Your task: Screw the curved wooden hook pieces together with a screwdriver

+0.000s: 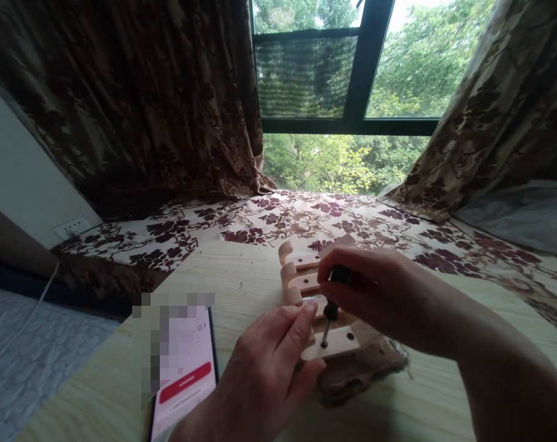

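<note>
In my right hand [352, 282] is a screwdriver [330, 312] with a dark handle, the fingers closed around it. Its thin metal shaft points down, with the tip at a dark screw hole in the nearest slat of a small pale wooden rack [336, 344]. Several slats with curled ends make up the rack, and dark holes or screw heads show in them. My left hand [269, 350] grips the rack's left side, thumb near the front slat. Under the rack's near end lies a brown, plastic-wrapped block [361, 374]. My right hand covers part of the rack's right side.
A phone [186, 374] with a lit, partly blurred screen lies on the light wooden table [223, 276], left of my left hand. Behind the table is a ledge with flowered cloth [278, 215], below a window and patterned curtains [168, 92]. A wall socket [71, 227] is at left.
</note>
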{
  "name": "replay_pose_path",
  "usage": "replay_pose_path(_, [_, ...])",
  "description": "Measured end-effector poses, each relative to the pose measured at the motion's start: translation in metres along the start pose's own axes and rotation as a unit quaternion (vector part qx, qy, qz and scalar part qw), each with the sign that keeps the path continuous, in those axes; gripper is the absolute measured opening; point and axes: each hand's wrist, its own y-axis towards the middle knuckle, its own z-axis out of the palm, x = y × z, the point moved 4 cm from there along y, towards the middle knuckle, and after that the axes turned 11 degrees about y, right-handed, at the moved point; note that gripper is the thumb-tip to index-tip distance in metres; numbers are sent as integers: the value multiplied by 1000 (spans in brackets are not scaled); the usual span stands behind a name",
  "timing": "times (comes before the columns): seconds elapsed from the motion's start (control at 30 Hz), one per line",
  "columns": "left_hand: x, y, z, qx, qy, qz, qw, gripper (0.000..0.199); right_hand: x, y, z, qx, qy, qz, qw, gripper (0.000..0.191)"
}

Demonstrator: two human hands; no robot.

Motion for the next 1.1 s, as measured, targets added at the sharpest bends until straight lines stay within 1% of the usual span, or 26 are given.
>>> replay_pose_path(0.03, [0, 0, 0, 0, 0, -1, 1000, 51, 1, -1, 0, 6, -3, -5, 1000, 13])
replay_pose_path(0.1, [0, -1, 0, -3, 6, -1, 1000, 50, -1, 1, 0, -4, -21, 1, 1000, 16])
replay_pose_path(0.23, [1, -2, 2, -25, 35, 10, 999, 50, -19, 11, -2, -50, -68, 53, 995, 26])
replay_pose_path(0.27, [2, -3, 2, -32, 39, 14, 999, 51, -21, 13, -3, -53, -82, 64, 993, 28])
replay_pose_path(0.33, [4, -3, 4, -35, 42, 19, 998, 52, -19, 15, -6, -32, -115, 60, 991, 30])
replay_pose_path(0.43, [6, -3, 5, -28, 35, 26, 999, 55, -1, 11, -10, 61, -158, 5, 986, 28])
replay_pose_path(0.5, [6, -3, 5, -24, 29, 27, 999, 57, 12, 6, -13, 111, -173, -28, 978, 21])
replay_pose_path(0.6, [6, -4, 5, -28, 33, 18, 999, 58, 23, 4, -17, 145, -184, -49, 971, 15])
replay_pose_path(0.7, [5, -4, 6, -33, 47, 13, 998, 56, 21, 8, -15, 170, -177, -32, 969, 14])
replay_pose_path(0.77, [4, -4, 6, -30, 53, 11, 998, 53, 17, 13, -12, 168, -169, -14, 971, 13])
replay_pose_path(0.9, [4, -3, 7, -36, 53, 16, 998, 53, 8, 20, -9, 104, -182, 35, 977, 20])
replay_pose_path(0.97, [4, -4, 6, -45, 53, 20, 997, 53, 8, 20, -9, 91, -198, 48, 975, 23])
replay_pose_path(1.03, [4, -5, 6, -46, 53, 19, 997, 53, 13, 18, -11, 106, -212, 39, 971, 21])
replay_pose_path(1.1, [5, -6, 5, -42, 51, 15, 998, 54, 23, 16, -11, 141, -216, 10, 966, 15])
